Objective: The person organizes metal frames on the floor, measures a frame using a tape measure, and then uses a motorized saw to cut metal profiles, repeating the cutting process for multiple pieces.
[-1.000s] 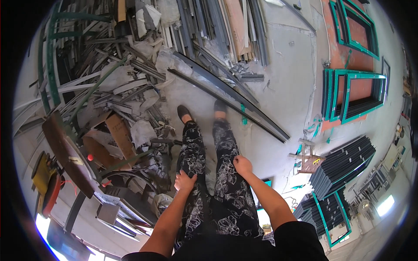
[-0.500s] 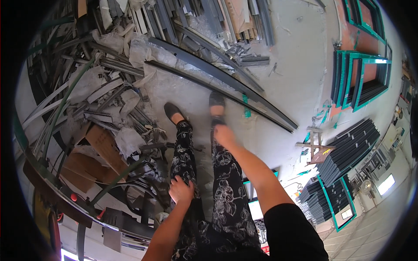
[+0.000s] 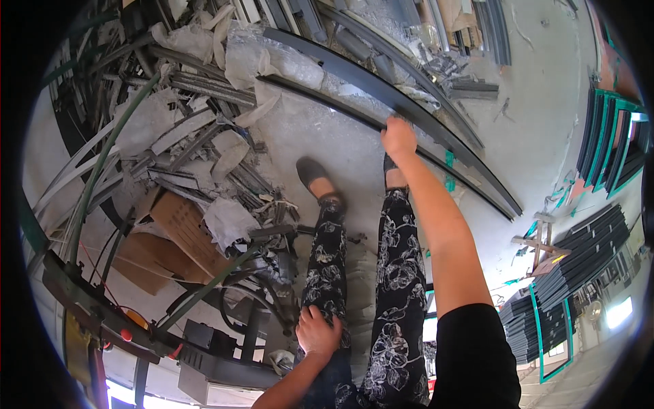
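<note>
Two long dark metal profiles lie side by side on the floor ahead of my feet: a wide profile (image 3: 368, 78) and, nearer to me, a thin profile (image 3: 327, 102). My right hand (image 3: 398, 138) is at the middle of the thin one with its fingers curled closed around it; the fingertips are partly hidden. Both ends of that profile rest low, close to the floor. My left hand (image 3: 318, 332) lies on my left leg near the knee, fingers spread and holding nothing.
Metal offcuts (image 3: 204, 116) and crumpled plastic wrap heap up at the left, beside a torn cardboard box (image 3: 184, 228) and a curved metal rack (image 3: 95, 307). More profiles (image 3: 494, 31) lie at the far side. Green-edged frames (image 3: 613, 140) and stacked dark bars (image 3: 586, 252) stand right, near a wooden stand (image 3: 543, 238).
My right hand has moved forward from beside my right leg onto the thin profile. My left hand stays on my leg. The whole view has shifted, with the scene now farther right.
</note>
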{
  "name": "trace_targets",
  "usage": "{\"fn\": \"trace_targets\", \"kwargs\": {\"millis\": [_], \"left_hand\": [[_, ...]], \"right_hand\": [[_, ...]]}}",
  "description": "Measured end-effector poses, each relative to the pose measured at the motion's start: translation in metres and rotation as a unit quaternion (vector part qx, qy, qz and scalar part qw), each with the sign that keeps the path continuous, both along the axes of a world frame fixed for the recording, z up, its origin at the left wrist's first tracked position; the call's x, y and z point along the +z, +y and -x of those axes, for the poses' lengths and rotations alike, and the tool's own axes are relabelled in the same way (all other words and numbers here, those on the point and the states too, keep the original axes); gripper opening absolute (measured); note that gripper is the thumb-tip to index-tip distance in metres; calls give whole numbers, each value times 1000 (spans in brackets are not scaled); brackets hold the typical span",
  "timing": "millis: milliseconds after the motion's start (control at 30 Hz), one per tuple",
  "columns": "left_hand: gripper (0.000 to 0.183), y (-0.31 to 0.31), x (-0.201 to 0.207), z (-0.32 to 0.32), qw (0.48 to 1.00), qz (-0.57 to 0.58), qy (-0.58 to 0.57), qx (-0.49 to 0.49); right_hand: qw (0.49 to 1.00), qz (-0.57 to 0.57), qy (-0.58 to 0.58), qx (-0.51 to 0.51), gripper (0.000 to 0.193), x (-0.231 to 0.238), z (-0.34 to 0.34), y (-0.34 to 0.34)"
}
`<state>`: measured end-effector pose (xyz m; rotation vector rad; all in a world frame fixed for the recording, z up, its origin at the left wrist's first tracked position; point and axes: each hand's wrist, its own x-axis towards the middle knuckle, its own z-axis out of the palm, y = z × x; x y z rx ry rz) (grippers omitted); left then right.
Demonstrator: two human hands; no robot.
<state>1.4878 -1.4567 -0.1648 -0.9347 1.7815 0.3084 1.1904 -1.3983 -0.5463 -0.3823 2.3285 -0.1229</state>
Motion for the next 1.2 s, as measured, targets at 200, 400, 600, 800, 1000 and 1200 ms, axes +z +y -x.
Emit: {"fn": "trace_targets", "kwargs": {"millis": [200,400,600,800,1000,1200], "left_hand": [[51,-2,0,-2,1000,-1,-1,3],[51,-4,-1,-2,1000,1,-5,1],[54,-7,1,4,999,-20,-29,26],[53,-10,1,14,999,-19,-32,22],[50,-11,2,19,999,-19,-36,14],[45,-9,6,27,1000,-2,-19,-10]], "right_hand": [[999,-23,-20,35,26,-4,-25,0],[995,-77,32,46,17,-10,-20,-4],[996,26,77,37,17,12,14,-20],[981,48,184,-30,29,16,71,-27],[990,4,125,63,35,18,65,-13],[992,111,-1,65,42,104,4,14]]}}
